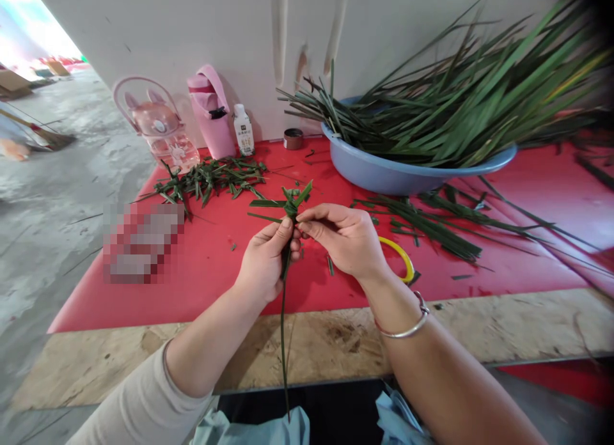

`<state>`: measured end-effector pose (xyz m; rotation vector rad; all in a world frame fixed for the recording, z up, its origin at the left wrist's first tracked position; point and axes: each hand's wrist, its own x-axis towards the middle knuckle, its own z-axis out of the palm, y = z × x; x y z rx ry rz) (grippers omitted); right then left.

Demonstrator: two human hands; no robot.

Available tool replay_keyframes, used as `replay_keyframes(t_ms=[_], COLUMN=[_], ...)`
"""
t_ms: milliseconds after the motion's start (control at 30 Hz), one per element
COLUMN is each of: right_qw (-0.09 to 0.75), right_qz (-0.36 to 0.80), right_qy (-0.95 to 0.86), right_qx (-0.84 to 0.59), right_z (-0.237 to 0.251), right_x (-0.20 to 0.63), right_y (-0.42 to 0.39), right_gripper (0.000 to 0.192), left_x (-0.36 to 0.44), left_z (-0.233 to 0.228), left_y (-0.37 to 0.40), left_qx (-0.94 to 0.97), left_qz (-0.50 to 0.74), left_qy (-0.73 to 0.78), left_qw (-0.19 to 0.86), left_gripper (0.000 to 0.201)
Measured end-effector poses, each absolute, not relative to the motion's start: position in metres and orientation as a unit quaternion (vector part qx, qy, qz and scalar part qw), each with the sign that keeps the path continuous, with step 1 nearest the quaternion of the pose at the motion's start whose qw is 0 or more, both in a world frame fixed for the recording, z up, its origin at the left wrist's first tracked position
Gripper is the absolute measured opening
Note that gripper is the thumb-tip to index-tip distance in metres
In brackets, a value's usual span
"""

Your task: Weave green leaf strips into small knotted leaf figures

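My left hand (265,259) grips a folded green leaf piece (290,206) by its stem, which hangs down past the table edge toward my lap. My right hand (344,237) pinches the same leaf piece from the right, fingertips touching just below the folded knot. Short leaf ends stick out from the knot to the left and upward. Both hands hover over the red table cover (230,272). A silver bangle (407,327) is on my right wrist.
A blue basin (384,170) full of long green leaves stands at the back right. Loose leaf strips (426,224) lie in front of it, and cut scraps (211,179) lie at back left. Yellow-handled scissors (403,256) lie behind my right hand. Pink bottles (211,112) stand by the wall.
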<state>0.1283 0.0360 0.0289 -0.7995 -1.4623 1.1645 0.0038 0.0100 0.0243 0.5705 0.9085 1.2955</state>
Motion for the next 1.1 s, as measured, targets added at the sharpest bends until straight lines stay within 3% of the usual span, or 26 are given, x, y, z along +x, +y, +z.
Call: replay_keyframes(t_ms=[200, 567, 833, 1100], right_qw=[0.602, 0.581, 0.582, 0.546], right_qz=[0.516, 0.554, 0.582, 0.668], right_qy=[-0.502, -0.490, -0.467, -0.402], right_qx=[-0.343, -0.341, -0.324, -0.306], right_z=[0.021, 0.021, 0.021, 0.014], right_x=[0.126, 0.113, 0.115, 0.106], right_y=[0.044, 0.036, 0.038, 0.037], right_gripper=[0.014, 0.023, 0.018, 0.014], left_x=[0.007, 0.001, -0.001, 0.002], left_z=[0.030, 0.017, 0.015, 0.018], left_y=[0.006, 0.011, 0.016, 0.017], left_qx=[0.263, 0.369, 0.402, 0.223], left_qz=[0.566, 0.625, 0.582, 0.624], left_qy=[0.379, 0.424, 0.373, 0.374], left_qw=[0.683, 0.541, 0.601, 0.649], left_gripper=[0.026, 0.024, 0.019, 0.017])
